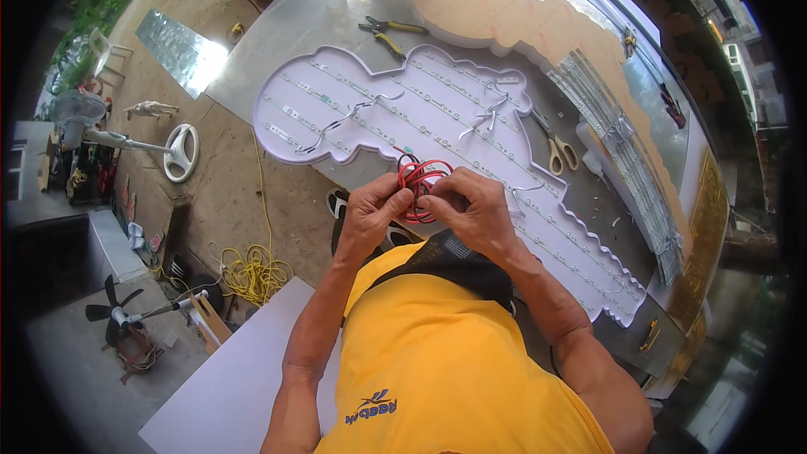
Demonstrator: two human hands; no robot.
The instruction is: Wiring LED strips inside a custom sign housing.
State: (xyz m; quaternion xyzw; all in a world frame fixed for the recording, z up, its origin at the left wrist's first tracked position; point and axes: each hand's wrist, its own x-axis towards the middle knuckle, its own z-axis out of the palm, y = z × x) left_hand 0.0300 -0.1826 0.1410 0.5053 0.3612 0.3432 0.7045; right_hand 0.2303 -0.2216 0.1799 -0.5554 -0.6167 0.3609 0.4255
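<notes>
A small coil of red and black electrical wire (pixel 414 170) is held between my two hands, over the near edge of the table. My left hand (pixel 376 204) pinches the coil from the left side. Fingers of my right hand (pixel 465 200) close on its right side. Just beyond lies a white, irregularly outlined sign tray (pixel 378 122) with a raised rim, lined with rows of LED strips (pixel 437 134). Short white wires (pixel 485 118) stick up from it in places. My fingers hide part of the coil.
Yellow-handled pliers (pixel 388 38), scissors (pixel 559 154) and bundled LED strips (pixel 618 139) lie around the tray on the metal table. A brown paper-covered cut-out (pixel 479 4) sits at the far side. On the left floor are a fan (pixel 80 109) and a yellow cord (pixel 256 273).
</notes>
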